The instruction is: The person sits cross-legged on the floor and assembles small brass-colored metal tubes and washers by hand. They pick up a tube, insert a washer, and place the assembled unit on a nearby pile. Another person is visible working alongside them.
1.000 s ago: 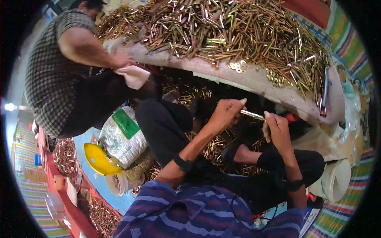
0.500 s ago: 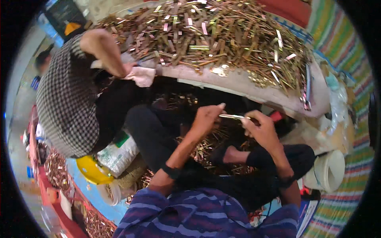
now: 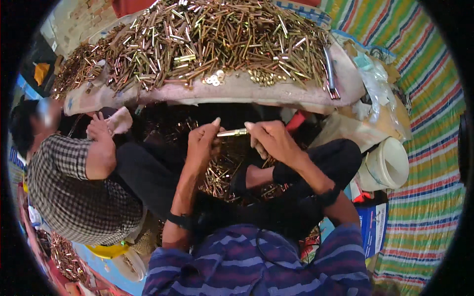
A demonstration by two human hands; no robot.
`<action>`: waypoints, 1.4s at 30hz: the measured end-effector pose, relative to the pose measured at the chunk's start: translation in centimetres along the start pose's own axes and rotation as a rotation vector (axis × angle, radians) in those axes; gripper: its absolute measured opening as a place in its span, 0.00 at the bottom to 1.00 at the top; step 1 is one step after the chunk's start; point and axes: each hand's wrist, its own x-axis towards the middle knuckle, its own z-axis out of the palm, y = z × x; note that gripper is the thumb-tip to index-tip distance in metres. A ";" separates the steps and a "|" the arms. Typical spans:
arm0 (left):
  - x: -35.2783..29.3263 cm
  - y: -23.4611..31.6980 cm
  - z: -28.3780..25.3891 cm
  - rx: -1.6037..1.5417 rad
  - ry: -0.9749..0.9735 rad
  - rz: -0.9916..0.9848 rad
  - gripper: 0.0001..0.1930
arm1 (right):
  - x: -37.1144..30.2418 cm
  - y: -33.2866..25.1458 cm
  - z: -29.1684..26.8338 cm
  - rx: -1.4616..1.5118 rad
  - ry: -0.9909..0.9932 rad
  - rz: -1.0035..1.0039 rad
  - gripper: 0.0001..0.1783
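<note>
Between my two hands a slim, shiny metal bolt (image 3: 232, 132) lies nearly level, its right end yellowish. My left hand (image 3: 200, 144) is closed on its left end, thumb pointing up. On the other end my right hand (image 3: 274, 140) pinches with thumb and fingers. Just beyond them is the pale padded table (image 3: 173, 96), heaped with a pile of brassy metal bolts or tubes (image 3: 207, 47). Along its near edge lie a few pale washers (image 3: 215, 79) and a cluster of small golden nuts (image 3: 266, 77). More metal pieces (image 3: 217, 180) lie below my hands, between my legs.
A co-worker in a checked shirt (image 3: 79, 192) sits close on my left, holding a pinkish cloth (image 3: 120, 121). At right stand a white bucket (image 3: 387, 165) and clear plastic bags (image 3: 377, 93), beside a striped sheet (image 3: 424, 148). A yellow basin (image 3: 106, 250) sits at lower left.
The view has shifted, so the table and my hands appear further left. Both hands still hold the bolt. The co-worker has leaned back, and their head now shows at the left.
</note>
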 end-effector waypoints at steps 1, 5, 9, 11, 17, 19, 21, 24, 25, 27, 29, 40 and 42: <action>-0.2 0.2 0.0 0.000 0.018 0.014 0.19 | 0.0 0.0 0.0 0.006 -0.001 0.026 0.22; -0.5 0.6 -0.2 -0.021 0.009 0.031 0.18 | 0.0 -0.4 0.6 -0.116 0.128 -0.174 0.22; -0.4 0.5 -0.3 -0.032 -0.030 0.074 0.19 | -0.2 -1.5 0.0 -0.054 0.015 0.005 0.22; -0.4 0.5 -0.4 -0.029 0.008 0.054 0.19 | -0.3 -1.8 0.0 -0.040 -0.008 0.072 0.23; -1.0 1.6 -0.6 -0.071 -0.002 0.098 0.18 | 0.1 -2.8 1.1 -0.155 0.138 -0.232 0.27; -1.2 2.0 -0.4 -0.083 -0.014 0.133 0.18 | 0.2 -3.9 0.5 -0.103 0.083 -0.127 0.27; -1.1 2.7 -0.4 -0.076 -0.003 0.141 0.18 | 0.5 -5.1 -0.2 -0.083 0.033 -0.020 0.28; -0.7 3.3 -0.7 -0.088 0.005 0.198 0.18 | 0.8 -6.4 -0.5 -0.134 0.003 0.016 0.28; -0.6 3.5 -1.0 -0.094 -0.005 0.216 0.17 | 0.8 -6.5 -0.3 -0.171 0.026 -0.035 0.28; -0.5 3.7 -1.5 -0.111 -0.019 0.212 0.17 | 1.0 -6.6 0.2 -0.229 0.068 -0.134 0.29; -0.6 3.8 -1.5 -0.112 -0.002 0.220 0.17 | 1.1 -6.6 0.5 -0.273 0.110 -0.230 0.30; 0.0 4.6 -2.2 -0.010 0.051 0.288 0.19 | 2.5 -6.1 1.2 -0.093 0.062 -0.130 0.28; 0.3 4.6 -2.3 0.021 0.050 0.308 0.20 | 3.1 -5.7 1.4 -0.077 0.066 -0.161 0.29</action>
